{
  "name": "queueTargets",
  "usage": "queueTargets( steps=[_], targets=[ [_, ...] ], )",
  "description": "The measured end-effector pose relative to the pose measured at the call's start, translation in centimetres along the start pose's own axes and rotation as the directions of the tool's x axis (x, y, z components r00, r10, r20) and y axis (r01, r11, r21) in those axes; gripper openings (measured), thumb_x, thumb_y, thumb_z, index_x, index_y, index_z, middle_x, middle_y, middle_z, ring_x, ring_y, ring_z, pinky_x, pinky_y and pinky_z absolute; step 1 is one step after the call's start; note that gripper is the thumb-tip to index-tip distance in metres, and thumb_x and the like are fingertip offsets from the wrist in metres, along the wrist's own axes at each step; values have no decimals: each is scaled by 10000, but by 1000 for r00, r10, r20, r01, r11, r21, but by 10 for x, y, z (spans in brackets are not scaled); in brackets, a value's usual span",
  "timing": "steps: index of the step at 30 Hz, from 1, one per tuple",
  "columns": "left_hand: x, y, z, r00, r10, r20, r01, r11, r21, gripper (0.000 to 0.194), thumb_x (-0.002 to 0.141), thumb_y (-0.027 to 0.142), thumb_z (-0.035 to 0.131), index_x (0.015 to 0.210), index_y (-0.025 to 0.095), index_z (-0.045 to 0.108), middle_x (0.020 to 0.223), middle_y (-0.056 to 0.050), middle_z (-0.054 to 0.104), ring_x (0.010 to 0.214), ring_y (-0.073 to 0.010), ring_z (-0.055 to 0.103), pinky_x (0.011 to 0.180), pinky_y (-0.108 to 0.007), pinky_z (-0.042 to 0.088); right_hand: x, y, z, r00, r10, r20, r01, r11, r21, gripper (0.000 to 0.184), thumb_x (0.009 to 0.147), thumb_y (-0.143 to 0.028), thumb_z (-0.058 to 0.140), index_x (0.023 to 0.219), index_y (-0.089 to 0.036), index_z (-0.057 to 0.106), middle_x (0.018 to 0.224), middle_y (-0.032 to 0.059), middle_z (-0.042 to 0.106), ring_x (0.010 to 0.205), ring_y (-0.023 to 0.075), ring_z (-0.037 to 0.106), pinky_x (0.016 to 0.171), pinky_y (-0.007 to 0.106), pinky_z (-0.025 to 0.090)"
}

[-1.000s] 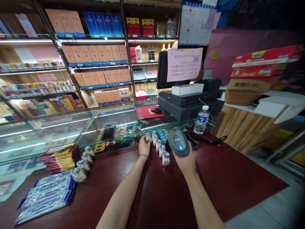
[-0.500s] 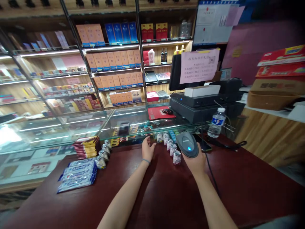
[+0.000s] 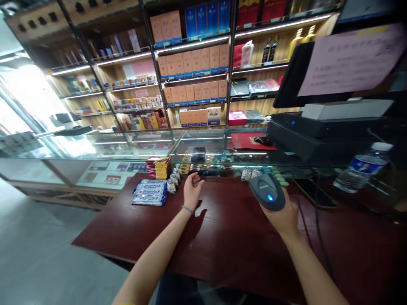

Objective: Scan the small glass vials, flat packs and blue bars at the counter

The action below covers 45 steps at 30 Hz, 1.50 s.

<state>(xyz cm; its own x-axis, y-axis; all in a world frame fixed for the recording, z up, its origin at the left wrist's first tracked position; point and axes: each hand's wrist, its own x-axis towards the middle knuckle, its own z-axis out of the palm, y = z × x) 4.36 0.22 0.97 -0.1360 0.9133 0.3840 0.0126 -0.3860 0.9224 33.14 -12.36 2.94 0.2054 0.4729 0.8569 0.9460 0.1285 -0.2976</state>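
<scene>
My right hand (image 3: 288, 218) is wrapped round a dark grey barcode scanner (image 3: 266, 189) with a lit blue light, held above the counter. Small jars (image 3: 246, 174) stand just behind the scanner, which hides part of their row. My left hand (image 3: 192, 190), a band at its wrist, hovers over the counter with loosely curled fingers, thumb apart and nothing in it. Left of that hand is another row of small jars (image 3: 172, 182). Beside them lie blue-and-white packets (image 3: 149, 192) and a stack of red and yellow packets (image 3: 159, 168).
The dark red counter (image 3: 222, 228) meets a glass display case (image 3: 143, 142) at the back. To the right are a phone (image 3: 313, 192), a water bottle (image 3: 364, 167), cables and a monitor (image 3: 292, 76). A mouse (image 3: 262, 140) lies on a red mat. Shelves of boxes (image 3: 193, 59) line the wall.
The view has swung left, so more floor shows. My left hand has moved left, away from the right-hand jars toward the left-hand jars. The scanner remains in my right hand.
</scene>
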Motion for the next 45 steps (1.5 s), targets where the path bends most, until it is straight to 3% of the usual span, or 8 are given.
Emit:
queueTargets(
  steps=[9,16,21,28,33,40,43,45],
  targets=[
    [3,-5,-58,982,53,-184,-43,997,59,360,822,299,725,1144,177,619,1004,-76,682,970,-183,684,960,-366,544,-15,-25,21,973,-199,115,187,976,111,335,794,-352,629,1073,-169,603,670,48,694,534,233,668,519,297,491],
    [13,-5,-96,918,52,-393,-29,998,63,419,831,427,707,1160,190,605,972,-52,654,853,-159,665,753,-293,583,-34,-39,32,929,-307,209,277,948,158,331,804,-264,575,1121,-169,581,692,31,703,506,212,662,519,286,487],
    [21,-7,-114,873,95,-479,-6,983,184,348,843,373,692,1133,196,620,990,-58,650,911,-175,646,819,-305,552,-40,-42,36,911,-331,244,298,940,163,338,765,-226,558,1097,-176,594,615,6,669,464,207,629,497,281,465],
    [16,-26,-117,949,221,-223,-44,798,601,644,678,186,823,1257,194,541,1261,-138,540,1252,-306,494,1094,-484,425,-38,-49,32,882,-392,262,353,917,186,328,770,-217,543,1091,-174,594,616,10,675,482,209,647,515,279,477],
    [11,-36,-117,978,183,-104,-71,751,657,680,646,35,747,1262,191,503,1245,-140,535,1245,-318,501,1115,-510,396,-42,-48,34,881,-340,330,300,939,167,333,763,-240,544,1085,-185,609,640,19,692,508,215,662,539,282,493],
    [4,-18,-97,959,236,-159,-144,884,444,621,759,167,724,1342,203,514,1323,-140,558,1241,-280,542,1088,-426,444,-38,-51,30,898,-355,259,315,931,184,321,771,-201,534,1087,-183,586,674,21,706,506,218,669,513,286,489],
    [-4,-7,-77,991,36,-127,-28,997,66,696,810,253,711,1452,264,442,1359,-114,564,1153,-226,612,963,-356,536,-36,-52,28,902,-363,235,323,927,192,343,760,-183,535,1101,-181,575,672,12,702,503,215,672,511,283,491],
    [-9,-1,-68,992,-125,2,123,974,-192,705,847,284,685,1495,306,406,1320,-97,608,1088,-211,655,904,-359,568,-36,-51,28,907,-353,231,310,929,201,367,755,-183,538,1121,-182,570,689,15,713,507,216,676,516,285,498]
  ],
)
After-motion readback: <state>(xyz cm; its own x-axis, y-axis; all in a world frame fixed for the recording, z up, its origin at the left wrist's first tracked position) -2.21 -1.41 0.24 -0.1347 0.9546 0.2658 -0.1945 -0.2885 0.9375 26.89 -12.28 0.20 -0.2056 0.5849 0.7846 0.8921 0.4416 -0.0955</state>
